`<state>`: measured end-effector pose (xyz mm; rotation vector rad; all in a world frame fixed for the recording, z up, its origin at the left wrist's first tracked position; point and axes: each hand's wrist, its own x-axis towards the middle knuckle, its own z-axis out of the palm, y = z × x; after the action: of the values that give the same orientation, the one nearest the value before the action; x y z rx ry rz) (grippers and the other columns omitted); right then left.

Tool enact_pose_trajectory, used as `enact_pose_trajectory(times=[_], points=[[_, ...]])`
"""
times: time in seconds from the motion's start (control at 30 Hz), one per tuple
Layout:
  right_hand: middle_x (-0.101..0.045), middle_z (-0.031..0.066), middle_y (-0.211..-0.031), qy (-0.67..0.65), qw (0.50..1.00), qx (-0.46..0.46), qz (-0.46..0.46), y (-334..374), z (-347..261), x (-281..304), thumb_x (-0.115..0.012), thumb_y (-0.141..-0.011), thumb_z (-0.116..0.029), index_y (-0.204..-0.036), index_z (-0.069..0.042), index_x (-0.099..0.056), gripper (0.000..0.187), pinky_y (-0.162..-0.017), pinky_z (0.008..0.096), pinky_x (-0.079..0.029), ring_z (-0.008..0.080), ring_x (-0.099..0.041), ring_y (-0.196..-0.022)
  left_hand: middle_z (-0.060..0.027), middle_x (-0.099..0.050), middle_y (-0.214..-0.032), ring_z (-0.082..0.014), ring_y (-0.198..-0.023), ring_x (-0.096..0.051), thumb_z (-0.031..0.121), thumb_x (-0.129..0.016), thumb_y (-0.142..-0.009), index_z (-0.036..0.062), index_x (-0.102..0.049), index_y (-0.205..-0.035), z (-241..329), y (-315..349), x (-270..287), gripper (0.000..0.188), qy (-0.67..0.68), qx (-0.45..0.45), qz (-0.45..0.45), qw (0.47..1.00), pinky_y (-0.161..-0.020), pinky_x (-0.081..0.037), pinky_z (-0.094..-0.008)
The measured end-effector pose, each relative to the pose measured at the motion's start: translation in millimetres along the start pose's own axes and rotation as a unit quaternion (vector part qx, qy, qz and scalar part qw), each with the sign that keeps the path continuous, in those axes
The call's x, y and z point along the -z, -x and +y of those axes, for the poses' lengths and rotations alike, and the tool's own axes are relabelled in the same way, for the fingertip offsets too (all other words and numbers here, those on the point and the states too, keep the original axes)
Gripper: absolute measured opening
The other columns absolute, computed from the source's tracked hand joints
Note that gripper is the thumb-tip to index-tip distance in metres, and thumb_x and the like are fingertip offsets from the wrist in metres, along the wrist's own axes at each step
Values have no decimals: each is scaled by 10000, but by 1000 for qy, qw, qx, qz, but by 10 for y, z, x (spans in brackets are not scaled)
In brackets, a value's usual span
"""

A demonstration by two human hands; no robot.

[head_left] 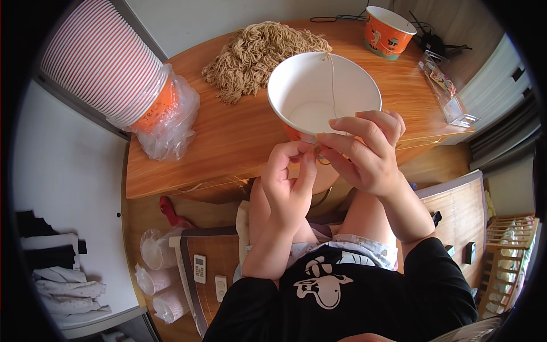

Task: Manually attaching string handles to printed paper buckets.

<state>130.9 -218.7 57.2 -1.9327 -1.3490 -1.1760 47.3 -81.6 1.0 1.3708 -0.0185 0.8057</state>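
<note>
As the head camera looks down past a black shirt and bare knees, two hands meet at the near rim of a bucket [305, 85], white inside and orange outside, by the front edge of a curved wooden tabletop [228, 137]. Take the bucket as the centre of a clock. Thin tan string [333, 85] is looped at its rim at 12 o'clock and runs down across the inside toward the fingers. Between 6 and 7 o'clock, the left hand [288, 179] has thumb and forefinger nearly closed, pinching the string, its other fingers curled. At 5 o'clock, the right hand [367, 157] pinches the string between thumb and forefinger, its remaining fingers bent and fanned over the rim. A small loop of string hangs just below the fingertips.

At 10 o'clock, near the bucket, lies a heaped tan yarn pile [265, 57]. Further out that way, a tall leaning stack [102, 57] of nested buckets rests partly in a clear bag [176, 125]. Between 1 and 2 o'clock stands a second orange bucket [390, 35], upright, with black cables just beside it. At 3 o'clock, by the tabletop's right edge, is a clear holder [447, 94]. Well apart, at 7 o'clock, a white remote [200, 269] lies on a brown mat.
</note>
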Motion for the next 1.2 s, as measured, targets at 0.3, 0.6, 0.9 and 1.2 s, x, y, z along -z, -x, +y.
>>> enact_pose_trajectory(times=[0.3, 0.6, 0.9, 1.2], points=[[-619, -34, -1118, -14, 998, -56, 15, 11, -54, -15, -815, -687, -278, -901, -237, -707, 244, -902, 387, -309, 213, -506, -1054, -72, -666, -948, -121, -852, -611, -31, -634, -921, -36, -619, -1043, -42, 1, -3, 122, -12, -20, 6, 1000, -793, -490, -248], [-620, -40, -1146, -56, 996, -74, 8, -8, -72, -23, -809, -682, -188, -869, -230, -713, 215, -899, 371, -302, 203, -508, -1050, -62, -656, -970, -124, -860, -621, -25, -612, -940, -27, -599, -1054, 36, 3, -53, 115, 0, -24, -14, 1000, -799, -497, -254], [-631, -25, -1107, -77, 989, -127, 5, 23, -143, -14, -804, -687, -156, -856, -223, -718, 201, -894, 371, -307, 212, -497, -1038, -85, -652, -1058, -113, -958, -636, -31, -582, -969, -8, -517, -1145, 19, 10, -89, 189, 207, 48, -64, 975, -865, -505, -228], [-642, 3, -1100, -97, 975, -198, 21, 91, -230, -35, -783, -707, -143, -845, -198, -740, 155, -910, 358, -329, 231, -499, -1028, -88, -664, -1077, -96, -965, -636, -54, -560, -972, -42, -568, -1191, -16, -68, -61, 220, 182, 84, -74, 977, -871, -506, -220]])
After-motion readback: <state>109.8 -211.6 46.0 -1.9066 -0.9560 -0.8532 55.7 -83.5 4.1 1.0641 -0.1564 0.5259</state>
